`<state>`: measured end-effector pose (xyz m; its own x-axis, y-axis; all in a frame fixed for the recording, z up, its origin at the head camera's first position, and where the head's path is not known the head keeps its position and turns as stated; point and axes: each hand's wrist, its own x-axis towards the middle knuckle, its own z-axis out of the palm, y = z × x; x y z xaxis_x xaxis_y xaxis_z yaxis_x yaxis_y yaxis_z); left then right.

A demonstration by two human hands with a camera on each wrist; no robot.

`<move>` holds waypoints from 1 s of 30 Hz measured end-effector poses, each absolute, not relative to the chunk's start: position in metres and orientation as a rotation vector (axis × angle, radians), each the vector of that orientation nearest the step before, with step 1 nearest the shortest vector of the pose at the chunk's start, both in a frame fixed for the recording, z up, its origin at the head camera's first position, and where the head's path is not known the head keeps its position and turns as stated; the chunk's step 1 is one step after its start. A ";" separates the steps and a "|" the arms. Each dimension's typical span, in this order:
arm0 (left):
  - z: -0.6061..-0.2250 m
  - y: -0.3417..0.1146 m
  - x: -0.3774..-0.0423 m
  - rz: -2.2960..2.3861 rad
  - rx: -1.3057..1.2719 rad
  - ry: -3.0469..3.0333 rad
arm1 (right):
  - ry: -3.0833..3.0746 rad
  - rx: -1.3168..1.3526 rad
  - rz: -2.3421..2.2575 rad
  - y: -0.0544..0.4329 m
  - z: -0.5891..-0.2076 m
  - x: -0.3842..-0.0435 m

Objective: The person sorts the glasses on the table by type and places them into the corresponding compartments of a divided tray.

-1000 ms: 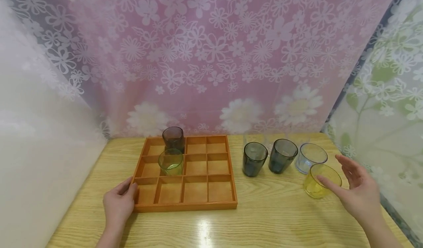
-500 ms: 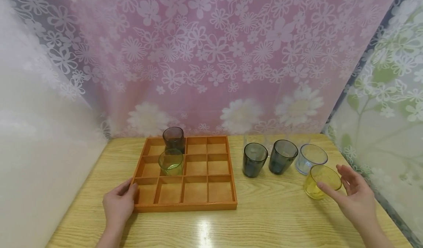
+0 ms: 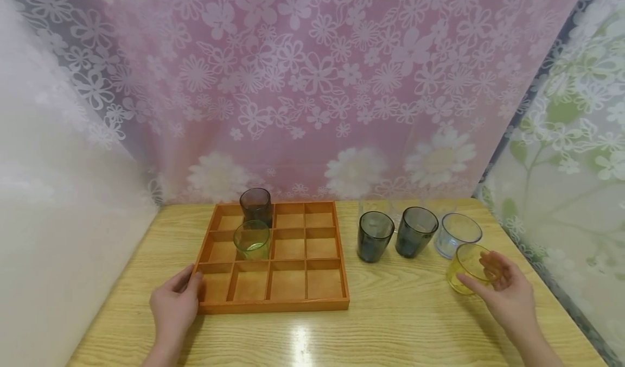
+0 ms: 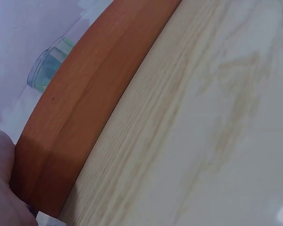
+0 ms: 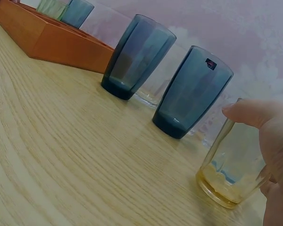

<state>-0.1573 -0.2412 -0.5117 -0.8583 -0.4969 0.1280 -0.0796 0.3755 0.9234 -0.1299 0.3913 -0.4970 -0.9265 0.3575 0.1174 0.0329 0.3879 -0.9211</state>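
My left hand [image 3: 174, 303] grips the left front corner of a wooden divided tray [image 3: 273, 305], thumb on its rim. In the left wrist view part of that hand [image 4: 2, 183] shows beside the tray's wall [image 4: 85, 103]. At the right, my right hand [image 3: 512, 296] is around a yellow glass [image 3: 455, 273], which stands upright on the table. The right wrist view has the thumb [image 5: 247, 112] at this glass's rim, with the other fingers mostly hidden. A green glass [image 3: 251, 242] and a dark purplish glass [image 3: 256, 207] stand in tray compartments.
Two dark grey glasses [image 3: 375, 236] [image 3: 416, 232] stand between the tray and the yellow glass. A clear bluish glass [image 3: 458, 236] is just behind the yellow one. Clear glasses [image 3: 371, 205] show faintly along the back, before the flowered curtain [image 3: 312, 84].
My right hand has moved left and closed around the yellow glass, its fingers now behind the glass. The left hand stays on the tray.
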 end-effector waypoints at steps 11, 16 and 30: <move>-0.514 -0.236 -0.157 -1.413 0.437 -2.149 | -2.466 -0.389 1.468 0.392 -0.500 -0.135; -0.513 -0.237 -0.157 -1.461 0.485 -2.190 | -2.465 -0.404 1.457 0.391 -0.501 -0.135; -0.515 -0.239 -0.157 -1.475 0.498 -2.205 | -2.394 -0.250 1.421 0.375 -0.471 -0.126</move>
<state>-0.1571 -0.2389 -0.5153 -0.8390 -0.5208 0.1576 -0.0532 0.3668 0.9288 -0.1257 0.3754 -0.4708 -0.9251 0.3213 0.2024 -0.0238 0.4829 -0.8754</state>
